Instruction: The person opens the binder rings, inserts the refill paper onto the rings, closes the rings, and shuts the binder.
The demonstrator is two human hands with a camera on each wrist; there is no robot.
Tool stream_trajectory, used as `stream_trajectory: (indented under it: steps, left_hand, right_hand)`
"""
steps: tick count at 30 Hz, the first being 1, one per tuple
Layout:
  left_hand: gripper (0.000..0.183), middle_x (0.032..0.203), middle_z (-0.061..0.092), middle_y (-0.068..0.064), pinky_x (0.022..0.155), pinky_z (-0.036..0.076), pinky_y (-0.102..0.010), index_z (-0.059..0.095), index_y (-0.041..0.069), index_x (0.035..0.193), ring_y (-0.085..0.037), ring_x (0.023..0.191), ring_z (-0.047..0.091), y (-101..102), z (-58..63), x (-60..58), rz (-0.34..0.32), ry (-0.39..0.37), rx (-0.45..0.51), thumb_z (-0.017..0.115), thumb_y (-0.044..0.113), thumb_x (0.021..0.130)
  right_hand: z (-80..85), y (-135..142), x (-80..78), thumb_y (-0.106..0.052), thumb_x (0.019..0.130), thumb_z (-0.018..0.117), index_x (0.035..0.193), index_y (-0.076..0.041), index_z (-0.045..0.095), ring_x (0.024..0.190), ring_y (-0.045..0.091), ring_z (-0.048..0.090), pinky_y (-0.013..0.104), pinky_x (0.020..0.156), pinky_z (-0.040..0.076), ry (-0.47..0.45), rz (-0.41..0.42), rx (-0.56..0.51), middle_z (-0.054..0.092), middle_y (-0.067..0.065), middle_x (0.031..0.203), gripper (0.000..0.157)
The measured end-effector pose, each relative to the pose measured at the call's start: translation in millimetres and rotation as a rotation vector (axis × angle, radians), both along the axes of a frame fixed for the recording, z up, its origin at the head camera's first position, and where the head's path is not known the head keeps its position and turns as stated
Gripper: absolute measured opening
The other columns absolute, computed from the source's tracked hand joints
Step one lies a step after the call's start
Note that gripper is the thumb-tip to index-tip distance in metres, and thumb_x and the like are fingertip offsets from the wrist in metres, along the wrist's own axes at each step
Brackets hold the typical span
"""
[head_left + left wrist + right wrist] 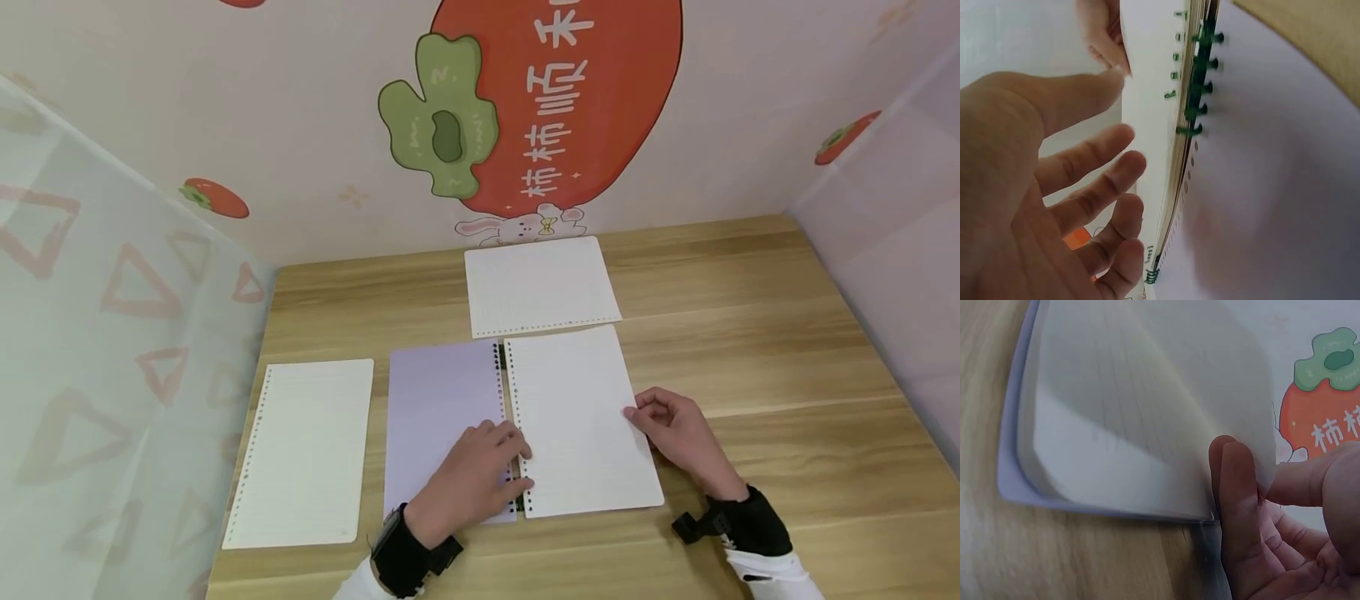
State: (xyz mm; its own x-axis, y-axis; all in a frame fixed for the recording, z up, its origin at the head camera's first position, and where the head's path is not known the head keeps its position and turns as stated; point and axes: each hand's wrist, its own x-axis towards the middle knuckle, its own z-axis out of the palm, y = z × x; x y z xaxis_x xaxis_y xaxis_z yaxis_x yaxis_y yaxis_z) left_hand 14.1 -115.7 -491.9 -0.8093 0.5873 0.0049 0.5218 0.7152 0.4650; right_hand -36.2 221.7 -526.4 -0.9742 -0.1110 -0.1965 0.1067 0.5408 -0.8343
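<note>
Lilac-covered rectangular paper notebook (562, 408) on wood-grain table (780, 350); white rectangular paper sheet (302, 454) to left, second white rectangular paper sheet (542, 286) behind.

Right wristband (761, 525) black, wide. Small black block (688, 527) attached to this wristband; behind it, white right sleeve (780, 579) with dark mark (754, 577). Well left of it, left wristband (405, 562), also black, and white left sleeve (363, 585).

Your notebook (540, 417) lies open at the lower centre of the head view, its plain lilac cover (435, 392) flat on the left. Green rings (1197, 87) (one cluster near each end) sit along the spine. To the right you have a white lined page (577, 400), bent upward in the right wrist view.
</note>
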Motion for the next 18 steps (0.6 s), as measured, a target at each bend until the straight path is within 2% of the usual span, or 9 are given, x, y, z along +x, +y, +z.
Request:
stream_trajectory:
  steps: [5, 11, 18]
  left_hand:
    - [0.032, 0.115, 0.058, 0.009, 0.084, 0.036, -0.029, 0.067, 0.024, 0.115, -0.011, 0.092, 0.041, 2.8, -1.9, 5.6, -0.066, -0.002, -0.046, 0.071, 0.046, 0.093]
    - [0.031, 0.103, 0.058, 0.012, 0.08, 0.038, -0.026, 0.07, 0.026, 0.105, -0.009, 0.086, 0.043, 5.6, -2.7, 6.0, -0.104, -0.016, -0.081, 0.079, 0.048, 0.086]
    - [0.03, 0.1, 0.057, 0.012, 0.082, 0.041, -0.026, 0.068, 0.027, 0.103, -0.009, 0.089, 0.047, 9.0, -4.1, 10.6, -0.12, 0.025, -0.096, 0.082, 0.045, 0.083]
  right_hand:
    - [2.7, 1.7, -1.6, -0.035, 0.096, 0.072, 0.1, -0.003, 0.069, 0.067, 0.011, 0.059, 0.025, 0.063, 0.045, 0.016, 0.011, 0.042, 0.071, 0.004, 0.077, 0.032]
    - [7.6, 4.1, -2.0, -0.034, 0.097, 0.07, 0.101, 0.0, 0.068, 0.053, 0.017, 0.058, 0.028, 0.052, 0.048, -0.024, 0.035, -0.003, 0.064, 0.007, 0.067, 0.034]
    - [8.3, 15.2, -6.6, -0.024, 0.101, 0.066, 0.104, 0.004, 0.068, 0.062, 0.019, 0.067, 0.033, 0.054, 0.057, -0.029, 0.051, -0.071, 0.069, 0.014, 0.076, 0.028]
